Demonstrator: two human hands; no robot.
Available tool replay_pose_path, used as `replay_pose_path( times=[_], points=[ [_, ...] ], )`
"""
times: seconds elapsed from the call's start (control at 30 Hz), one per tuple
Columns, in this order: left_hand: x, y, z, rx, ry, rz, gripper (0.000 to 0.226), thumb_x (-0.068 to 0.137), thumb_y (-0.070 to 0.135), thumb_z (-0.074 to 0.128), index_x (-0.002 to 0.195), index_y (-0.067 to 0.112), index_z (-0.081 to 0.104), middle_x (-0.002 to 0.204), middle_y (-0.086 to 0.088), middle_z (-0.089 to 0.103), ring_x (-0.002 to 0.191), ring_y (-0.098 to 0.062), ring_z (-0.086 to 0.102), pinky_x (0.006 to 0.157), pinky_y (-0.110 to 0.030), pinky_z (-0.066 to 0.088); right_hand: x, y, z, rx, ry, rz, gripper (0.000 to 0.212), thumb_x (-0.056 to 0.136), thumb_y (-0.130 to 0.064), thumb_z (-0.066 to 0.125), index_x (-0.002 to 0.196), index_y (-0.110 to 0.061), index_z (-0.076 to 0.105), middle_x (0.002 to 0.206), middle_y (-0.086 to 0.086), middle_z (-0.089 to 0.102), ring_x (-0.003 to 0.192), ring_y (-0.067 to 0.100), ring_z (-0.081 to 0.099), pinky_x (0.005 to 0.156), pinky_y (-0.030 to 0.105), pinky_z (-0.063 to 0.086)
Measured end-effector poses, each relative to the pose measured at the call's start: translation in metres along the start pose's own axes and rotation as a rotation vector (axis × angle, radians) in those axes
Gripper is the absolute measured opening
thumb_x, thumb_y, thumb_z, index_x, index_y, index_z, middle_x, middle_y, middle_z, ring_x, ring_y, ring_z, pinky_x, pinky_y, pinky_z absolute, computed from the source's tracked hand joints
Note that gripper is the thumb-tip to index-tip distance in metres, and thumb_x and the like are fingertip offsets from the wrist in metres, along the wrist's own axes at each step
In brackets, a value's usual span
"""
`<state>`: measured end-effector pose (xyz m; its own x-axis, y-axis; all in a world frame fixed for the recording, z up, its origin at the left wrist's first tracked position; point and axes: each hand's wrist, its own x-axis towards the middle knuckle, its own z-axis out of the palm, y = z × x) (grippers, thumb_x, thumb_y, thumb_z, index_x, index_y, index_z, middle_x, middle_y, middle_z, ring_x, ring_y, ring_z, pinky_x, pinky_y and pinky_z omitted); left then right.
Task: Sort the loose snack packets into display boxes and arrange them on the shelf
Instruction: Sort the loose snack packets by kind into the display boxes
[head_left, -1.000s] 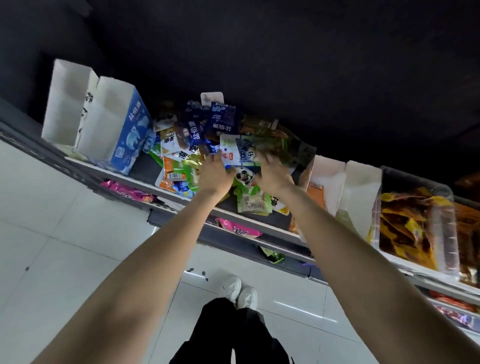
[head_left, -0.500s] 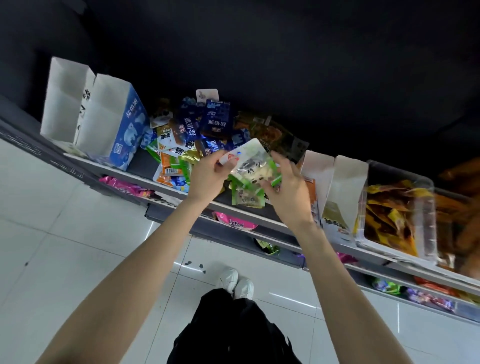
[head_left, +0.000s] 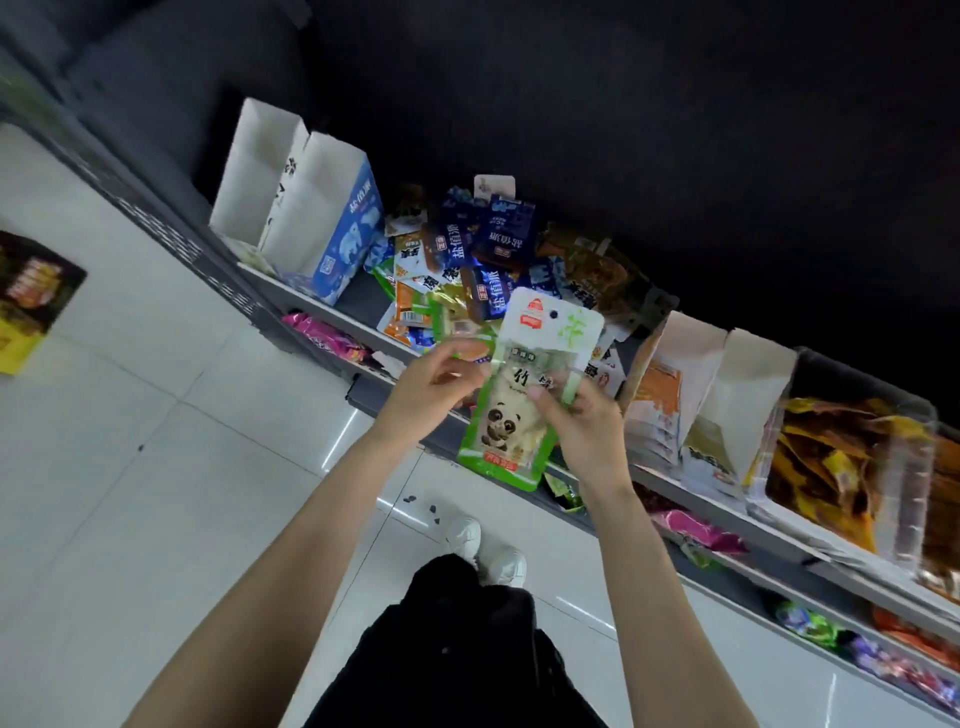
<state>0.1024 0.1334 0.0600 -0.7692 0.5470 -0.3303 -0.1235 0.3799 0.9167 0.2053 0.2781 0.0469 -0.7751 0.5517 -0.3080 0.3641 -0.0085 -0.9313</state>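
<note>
Head view: both hands (head_left: 587, 431) grip panda packet (head_left: 511, 415).

The lower part of the loose packet heap (head_left: 467, 270) is hidden behind the left hand (head_left: 431, 387) and the panda packet (head_left: 511, 415) gripped by the right hand (head_left: 582, 428). Whether the left fingertips touch that packet cannot be told. The print on the heaped packets is too blurred to be read. Far left of the hands, a yellow-and-dark box (head_left: 31, 296) is cut off by the picture's edge. Right of the hands, the clear bin (head_left: 852, 457) is blurred.
</note>
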Motion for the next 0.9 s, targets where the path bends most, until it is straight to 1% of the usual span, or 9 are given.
replay_pose_path(
  times=[0.1,0.23,0.33,0.47,0.53,0.63,0.7,0.8,0.9],
  points=[
    [-0.014,-0.016,-0.014,0.136,-0.116,-0.041,0.017,0.087,0.027,0.065,0.102,0.031,0.061,0.097,0.008,0.067,0.093,-0.012,0.062,0.084,-0.025,0.045,-0.003,-0.011,0.015,0.164,-0.009,0.071,0.004,0.086,-0.014,0.067,0.087,-0.018,0.068,0.099,0.005,0.071,0.087,0.016,0.067,0.073,0.026,0.052],
    [-0.028,-0.015,-0.046,0.192,-0.067,-0.009,0.008,0.089,0.023,0.063,0.089,0.031,0.060,0.088,0.011,0.068,0.080,-0.005,0.066,0.076,-0.021,0.050,0.002,-0.034,0.035,-0.024,-0.161,0.027,0.012,0.086,-0.017,0.067,0.086,-0.029,0.068,0.093,-0.003,0.072,0.090,0.016,0.068,0.083,0.037,0.055],
    [-0.025,-0.017,-0.089,0.362,-0.046,0.045,0.002,0.089,0.026,0.061,0.090,0.027,0.060,0.092,0.005,0.069,0.082,-0.011,0.068,0.079,-0.033,0.053,0.012,-0.057,0.055,-0.080,-0.219,-0.019,0.019,0.083,-0.016,0.071,0.096,-0.027,0.063,0.088,-0.002,0.072,0.078,0.010,0.070,0.069,0.028,0.057],
    [-0.005,-0.021,-0.167,0.491,-0.064,0.107,0.016,0.086,0.028,0.064,0.098,0.017,0.066,0.090,0.000,0.071,0.080,-0.016,0.068,0.076,-0.037,0.055,0.034,-0.090,0.101,-0.145,-0.348,-0.068,0.045,0.080,-0.008,0.073,0.119,-0.021,0.056,0.092,-0.006,0.070,0.072,0.000,0.067,0.057,0.018,0.053],
    [0.013,-0.028,-0.207,0.538,-0.030,0.159,0.021,0.083,0.028,0.068,0.098,0.014,0.069,0.085,0.001,0.071,0.073,-0.013,0.067,0.071,-0.031,0.054,0.048,-0.105,0.135,-0.225,-0.376,-0.116,0.029,0.080,-0.009,0.073,0.107,-0.013,0.065,0.087,-0.005,0.071,0.071,0.006,0.069,0.056,0.021,0.055],
    [0.043,-0.042,-0.258,0.427,0.123,0.228,0.018,0.082,0.024,0.070,0.098,0.015,0.069,0.084,0.006,0.068,0.072,-0.003,0.062,0.072,-0.016,0.048,0.069,-0.123,0.194,-0.297,-0.214,-0.182,0.007,0.082,-0.016,0.071,0.083,-0.009,0.072,0.082,0.005,0.074,0.062,0.014,0.070,0.063,0.034,0.059],
    [0.065,-0.057,-0.290,0.369,0.263,0.264,0.015,0.087,0.019,0.065,0.102,0.018,0.068,0.092,0.007,0.069,0.080,-0.002,0.063,0.078,-0.013,0.048,0.083,-0.131,0.231,-0.251,-0.032,-0.215,0.004,0.084,-0.014,0.069,0.081,-0.011,0.071,0.083,0.004,0.073,0.056,0.007,0.067,0.057,0.029,0.057],
    [0.100,-0.084,-0.336,0.530,0.346,0.239,0.022,0.092,0.018,0.055,0.112,0.021,0.064,0.105,0.002,0.066,0.090,-0.012,0.064,0.082,-0.030,0.051,0.102,-0.144,0.274,-0.179,0.178,-0.266,0.005,0.086,-0.014,0.067,0.088,-0.011,0.071,0.079,0.000,0.069,0.051,-0.004,0.063,0.047,0.016,0.048],
    [0.126,-0.102,-0.362,0.743,0.282,0.233,0.032,0.092,0.016,0.051,0.123,0.019,0.059,0.115,-0.005,0.060,0.092,-0.022,0.064,0.082,-0.035,0.049,0.123,-0.151,0.308,-0.107,0.310,-0.254,0.010,0.087,-0.013,0.066,0.093,-0.007,0.071,0.078,0.002,0.068,0.059,0.009,0.069,0.050,0.021,0.052]
  ],
)
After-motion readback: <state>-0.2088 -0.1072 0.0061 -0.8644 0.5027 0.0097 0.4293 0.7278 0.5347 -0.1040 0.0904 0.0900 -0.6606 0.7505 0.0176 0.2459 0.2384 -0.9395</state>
